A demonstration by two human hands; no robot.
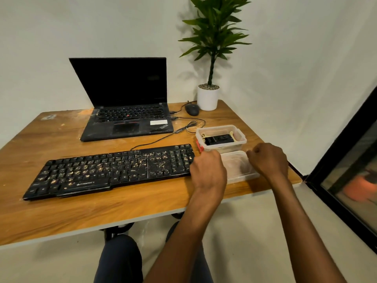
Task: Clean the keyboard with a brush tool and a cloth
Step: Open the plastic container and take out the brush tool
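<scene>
A black keyboard [114,170] strewn with pale crumbs lies across the wooden desk [61,211]. To its right stands a clear plastic box [240,137] holding a black tool with cream parts. In front of that box lies a clear lid [237,166]. My left hand [208,170] grips the lid's left edge, right beside the keyboard's end. My right hand [269,160] grips its right edge. No cloth shows in view.
An open black laptop [126,111] sits behind the keyboard. A mouse [191,109] and a potted plant [208,97] stand at the desk's back right corner. The keyboard cable [163,137] runs between laptop and box. A dark window frame [336,160] is at right.
</scene>
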